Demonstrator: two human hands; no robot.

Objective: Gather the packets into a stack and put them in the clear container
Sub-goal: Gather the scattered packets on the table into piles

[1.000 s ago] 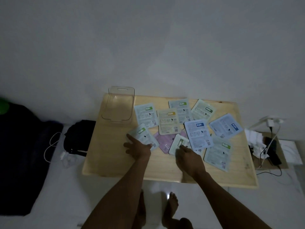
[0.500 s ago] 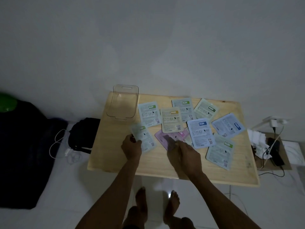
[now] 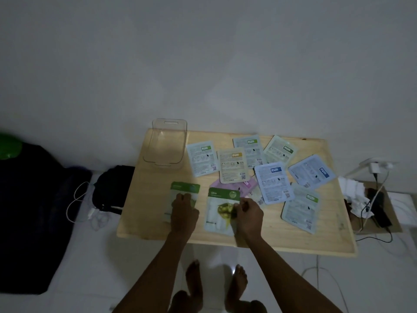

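Gripping one green packet (image 3: 222,207) each, both hands (image 3: 248,214), loose packets (image 3: 272,181) beside clear container (image 3: 165,144).

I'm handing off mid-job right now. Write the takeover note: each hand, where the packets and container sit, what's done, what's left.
Left hand: gripping a green-topped packet, face up, near the table's front left.
Right hand: gripping the green-topped "Olive" packet, face up, beside it.
Clear plastic container: far left corner of the light wooden table, nothing in it.
Other packets: seven pale ones lie print-side up and scattered, some overlapping, across the far and right side; a pink packet is partly buried under them, and another pale one beside it is mostly hidden.
Done: two packets picked up, not yet joined.
Left: stack everything, load the container.
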